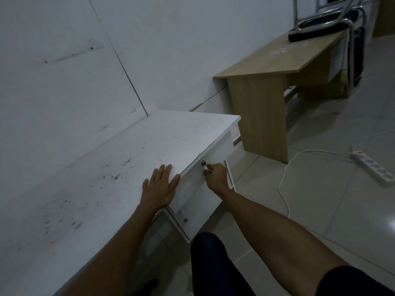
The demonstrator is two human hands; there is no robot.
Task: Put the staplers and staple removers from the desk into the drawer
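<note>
White laminate under the left hand (159, 188): palm flat, fingers spread, pressed on the desk (128, 159) front edge, holding nothing. Right hand (215, 175) sits just right of it, fingers curled around something small and white at the drawer (213, 150) front, right beside the round lock (203, 162). Looks like a key or pull tab; can't tell which.

Drawer front sits nearly flush under the desktop, so interior is hidden and contents unknown. A second lock (185, 220) shows lower on the same cabinet.

No staplers or staple removers visible anywhere on the desk, which is bare apart from dark scuffs. Either they're already in and this is closing or locking, or they're out of shot. Can't confirm.

Beyond the desk's far end: wooden table (277, 60), power strip (376, 167) on the floor tiles.
</note>
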